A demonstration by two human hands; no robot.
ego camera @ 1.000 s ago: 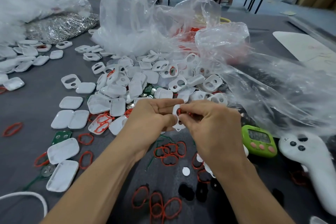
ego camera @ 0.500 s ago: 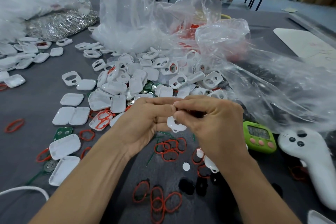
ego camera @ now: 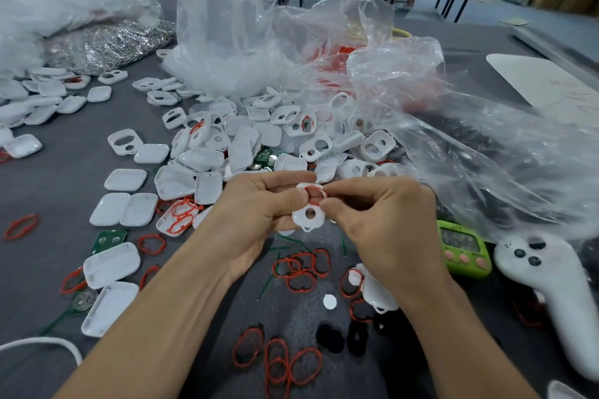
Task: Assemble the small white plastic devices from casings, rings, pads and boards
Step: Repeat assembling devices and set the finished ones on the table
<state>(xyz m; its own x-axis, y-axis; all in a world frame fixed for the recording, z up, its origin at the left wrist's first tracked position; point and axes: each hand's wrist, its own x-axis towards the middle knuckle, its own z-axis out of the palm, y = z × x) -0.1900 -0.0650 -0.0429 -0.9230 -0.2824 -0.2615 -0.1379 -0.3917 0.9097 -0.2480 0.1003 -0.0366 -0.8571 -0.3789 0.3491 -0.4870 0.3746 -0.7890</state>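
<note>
My left hand (ego camera: 259, 207) grips a white casing (ego camera: 308, 215) with two holes, held upright above the grey table (ego camera: 48, 236). A red ring (ego camera: 316, 194) sits in the casing's upper hole, and my right hand (ego camera: 379, 220) pinches that ring at its right side. A pile of white casings (ego camera: 259, 139) lies just beyond my hands. Loose red rings (ego camera: 301, 269) lie under my hands and more red rings (ego camera: 278, 363) nearer me. Black pads (ego camera: 340, 337) and a white round pad (ego camera: 330, 301) lie below my right wrist. A green board (ego camera: 108, 238) rests at the left.
Crumpled clear plastic bags (ego camera: 421, 126) spread across the back and right. A green timer (ego camera: 462, 248) and a white controller (ego camera: 557, 288) lie to the right. A bag of shiny metal parts (ego camera: 107, 45) sits at back left. A white cord (ego camera: 42, 345) curves at the lower left.
The casing has turned in my hands so its face shows, and the red ring now sits visibly in the upper hole. Both hands stayed close together above the table.
</note>
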